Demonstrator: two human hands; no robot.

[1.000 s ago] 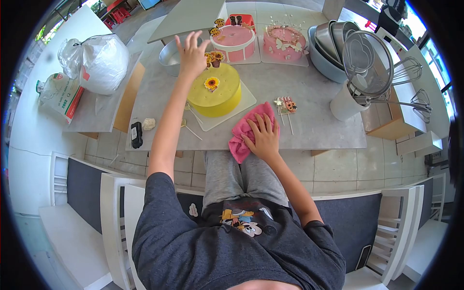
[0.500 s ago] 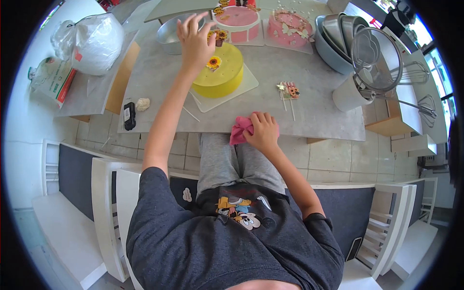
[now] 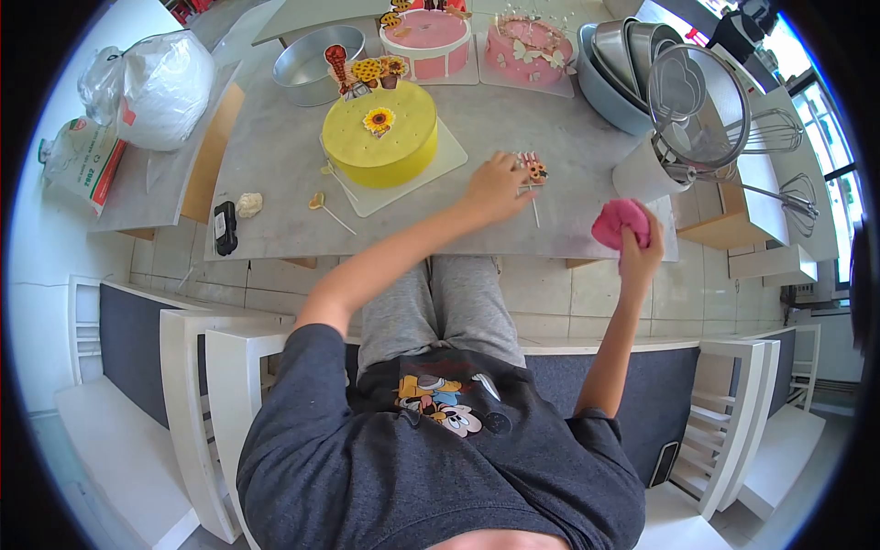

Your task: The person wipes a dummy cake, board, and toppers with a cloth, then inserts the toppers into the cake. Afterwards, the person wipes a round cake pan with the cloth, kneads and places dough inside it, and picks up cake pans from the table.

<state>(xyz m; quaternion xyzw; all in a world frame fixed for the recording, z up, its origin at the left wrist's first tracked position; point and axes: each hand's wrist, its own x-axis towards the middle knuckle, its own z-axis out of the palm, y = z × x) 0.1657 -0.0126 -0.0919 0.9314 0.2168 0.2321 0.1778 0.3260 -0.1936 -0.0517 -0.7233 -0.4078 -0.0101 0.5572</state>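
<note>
My left hand [image 3: 498, 188] is low over the table beside the small picture toppers on white sticks [image 3: 534, 170]. Its thumb and fingers are apart, and it covers part of the toppers. My right hand [image 3: 647, 240] grips a bunched pink cloth [image 3: 618, 225] above the table's front right edge. A yellow cake [image 3: 383, 151] stands on a white board [image 3: 449, 167], with a sunflower picture [image 3: 379, 121] on top and several sunflower toppers [image 3: 368, 70] along its back edge. A separate topper on a stick [image 3: 337, 217] lies in front of the cake.
Two pink cakes, one [image 3: 426, 57] beside the other [image 3: 527, 50], stand at the back. A round pan [image 3: 319, 69] is behind left, and nested bowls [image 3: 616, 87] are right. A white container [image 3: 644, 174] holds whisks. A black object [image 3: 225, 227] lies at front left.
My left hand has moved from above the yellow cake's back edge down and right to the stick toppers. My right hand has lifted the pink cloth and carried it right.
</note>
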